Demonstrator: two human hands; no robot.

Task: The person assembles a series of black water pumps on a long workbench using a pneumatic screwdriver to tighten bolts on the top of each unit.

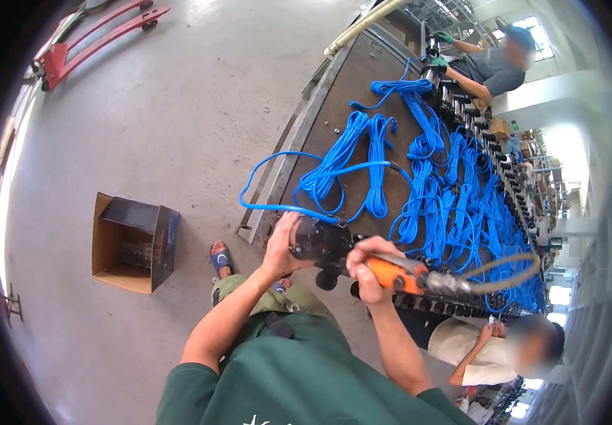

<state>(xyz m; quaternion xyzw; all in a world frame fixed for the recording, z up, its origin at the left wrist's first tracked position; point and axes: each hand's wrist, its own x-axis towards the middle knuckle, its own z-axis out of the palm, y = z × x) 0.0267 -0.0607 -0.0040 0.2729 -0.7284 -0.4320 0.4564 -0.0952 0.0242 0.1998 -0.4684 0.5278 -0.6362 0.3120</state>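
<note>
Left hand [280, 246] cupping a black cylindrical part [317, 241], seemingly to steady it, while the right hand [372, 268] clasps an orange tool [396, 276]; bundled blue cables [336, 157] lie beyond both

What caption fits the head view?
Left hand holding a black part, right hand gripping an orange tool, near bundled blue cables.

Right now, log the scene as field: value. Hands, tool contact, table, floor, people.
Left hand: holding black cylinder at its left side
Right hand: gripping orange tool, hose looping off its rear
Tool contact: can't tell, tip hidden
Table: coiled blue cables
Floor: open cardboard box, red pallet truck
People: dark-topped co-worker, upper right; light-topped co-worker, lower right
</note>
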